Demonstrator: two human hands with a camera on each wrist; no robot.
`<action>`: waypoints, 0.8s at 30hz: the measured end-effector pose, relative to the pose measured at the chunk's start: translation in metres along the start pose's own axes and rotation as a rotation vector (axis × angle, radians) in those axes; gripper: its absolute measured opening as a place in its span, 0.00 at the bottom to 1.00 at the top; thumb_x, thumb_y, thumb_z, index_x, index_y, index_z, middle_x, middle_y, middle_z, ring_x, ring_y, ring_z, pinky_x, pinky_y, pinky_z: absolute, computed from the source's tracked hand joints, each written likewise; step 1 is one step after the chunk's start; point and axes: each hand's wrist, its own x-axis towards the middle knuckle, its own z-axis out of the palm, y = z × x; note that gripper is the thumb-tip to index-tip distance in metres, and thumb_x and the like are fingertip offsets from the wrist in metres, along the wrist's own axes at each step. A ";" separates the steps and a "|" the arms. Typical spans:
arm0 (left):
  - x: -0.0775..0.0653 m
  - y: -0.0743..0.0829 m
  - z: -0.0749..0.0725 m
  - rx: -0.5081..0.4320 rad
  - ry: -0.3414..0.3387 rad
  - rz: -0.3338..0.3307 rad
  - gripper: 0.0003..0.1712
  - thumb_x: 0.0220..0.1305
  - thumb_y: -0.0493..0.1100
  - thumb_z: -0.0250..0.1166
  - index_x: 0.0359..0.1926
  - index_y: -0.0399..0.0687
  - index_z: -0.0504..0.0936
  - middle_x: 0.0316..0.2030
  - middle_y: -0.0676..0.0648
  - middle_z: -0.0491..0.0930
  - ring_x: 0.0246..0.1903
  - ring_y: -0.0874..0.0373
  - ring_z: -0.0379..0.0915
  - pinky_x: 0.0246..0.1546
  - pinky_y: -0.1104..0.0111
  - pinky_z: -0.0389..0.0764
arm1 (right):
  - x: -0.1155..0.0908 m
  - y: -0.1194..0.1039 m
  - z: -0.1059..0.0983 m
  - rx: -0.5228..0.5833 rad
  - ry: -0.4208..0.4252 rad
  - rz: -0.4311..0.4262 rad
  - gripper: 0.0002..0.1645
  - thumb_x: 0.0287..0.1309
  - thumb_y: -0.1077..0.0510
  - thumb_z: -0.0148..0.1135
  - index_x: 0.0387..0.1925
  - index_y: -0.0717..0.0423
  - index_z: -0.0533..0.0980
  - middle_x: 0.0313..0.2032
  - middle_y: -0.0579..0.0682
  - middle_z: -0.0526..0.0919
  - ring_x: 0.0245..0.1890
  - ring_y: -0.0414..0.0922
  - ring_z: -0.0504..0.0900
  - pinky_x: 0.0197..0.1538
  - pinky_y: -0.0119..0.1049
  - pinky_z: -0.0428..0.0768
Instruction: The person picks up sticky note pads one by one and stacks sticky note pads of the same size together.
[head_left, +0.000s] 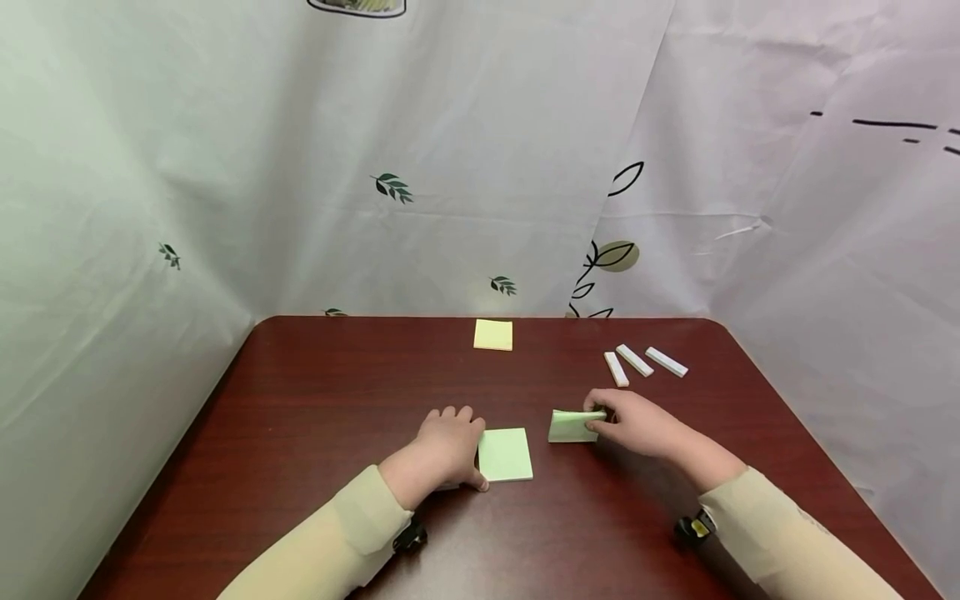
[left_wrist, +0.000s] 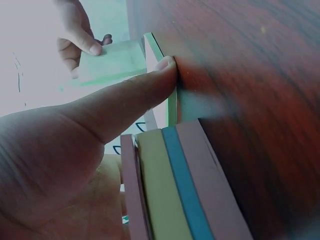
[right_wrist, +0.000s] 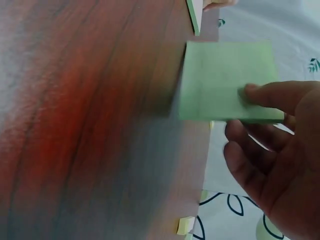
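Note:
My right hand (head_left: 633, 421) pinches a pale green sticky-note pad (right_wrist: 220, 75) between thumb and fingers, holding it on edge just right of centre. Flat on the table lies a second green sticky-note pad (head_left: 506, 455). My left hand (head_left: 444, 446) rests at that pad's left side, fingers spread and thumb (left_wrist: 160, 75) straight against its edge. Beside this thumb, in the left wrist view, a thicker stack of sticky-note pads (left_wrist: 172, 180) shows pink, yellow and blue edges. In the head view my left hand covers most of that stack.
A yellow sticky-note pad (head_left: 492, 335) lies near the table's far edge. At the back right lie three small white bars (head_left: 633, 360). White fabric with leaf prints (head_left: 450, 167) hangs behind the dark red wooden table (head_left: 337, 392).

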 end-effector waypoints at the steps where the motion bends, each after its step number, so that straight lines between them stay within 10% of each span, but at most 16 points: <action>1: 0.000 0.000 0.000 0.000 0.001 0.000 0.47 0.39 0.72 0.76 0.56 0.51 0.77 0.48 0.47 0.73 0.49 0.48 0.70 0.52 0.54 0.70 | 0.000 0.000 0.000 -0.017 0.015 -0.005 0.09 0.61 0.59 0.67 0.33 0.45 0.73 0.28 0.37 0.74 0.28 0.35 0.71 0.33 0.33 0.72; 12: 0.001 0.000 0.002 0.002 0.002 0.008 0.46 0.39 0.72 0.76 0.55 0.51 0.77 0.47 0.47 0.73 0.48 0.48 0.69 0.52 0.54 0.70 | -0.011 -0.002 0.017 -0.281 0.175 -0.213 0.20 0.43 0.69 0.71 0.29 0.42 0.74 0.31 0.34 0.73 0.30 0.32 0.72 0.33 0.32 0.74; 24: 0.000 0.000 0.000 -0.005 -0.009 -0.002 0.46 0.40 0.72 0.76 0.56 0.51 0.77 0.48 0.47 0.73 0.49 0.48 0.69 0.53 0.54 0.70 | -0.022 -0.004 0.026 -0.339 0.022 -0.241 0.18 0.45 0.64 0.74 0.37 0.43 0.80 0.37 0.38 0.76 0.39 0.38 0.75 0.39 0.35 0.77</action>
